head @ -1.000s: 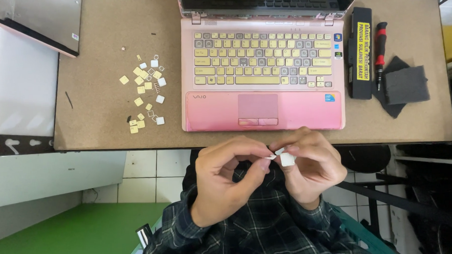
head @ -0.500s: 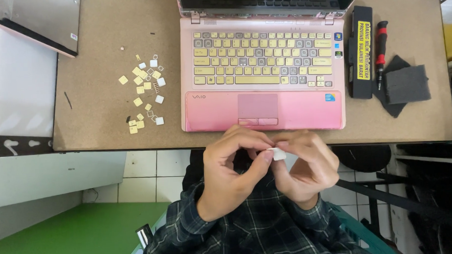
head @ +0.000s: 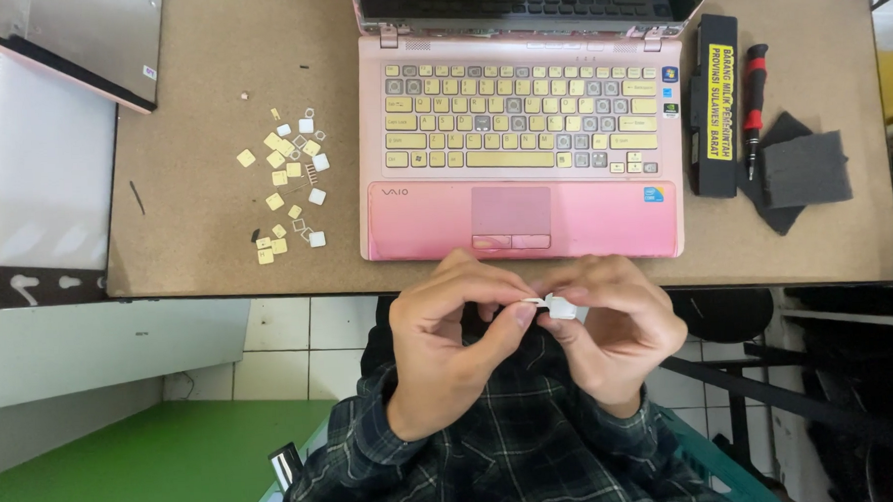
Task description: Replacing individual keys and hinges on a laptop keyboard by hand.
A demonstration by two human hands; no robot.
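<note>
Both hands meet just below the table's front edge, over my lap. My left hand (head: 450,345) and my right hand (head: 613,329) pinch a small white keycap (head: 557,306) between their fingertips. A thin white clip piece (head: 532,301) sticks out at its left side under my left thumb. Above them a pink laptop (head: 522,214) lies open on the brown table (head: 199,260). Its keyboard (head: 516,130) has yellowish keys and several bare grey spots where caps are off. Loose keycaps (head: 288,182) lie scattered to the laptop's left.
Right of the laptop lie a long black case with a yellow label (head: 715,103), a red and black screwdriver (head: 753,102) and dark grey foam pads (head: 800,174). A grey flat panel (head: 73,46) sits at the table's far left corner. A green floor (head: 128,470) shows below.
My hands stayed together at the table edge and shifted slightly; the fingers turned the white keycap a little between the fingertips.
</note>
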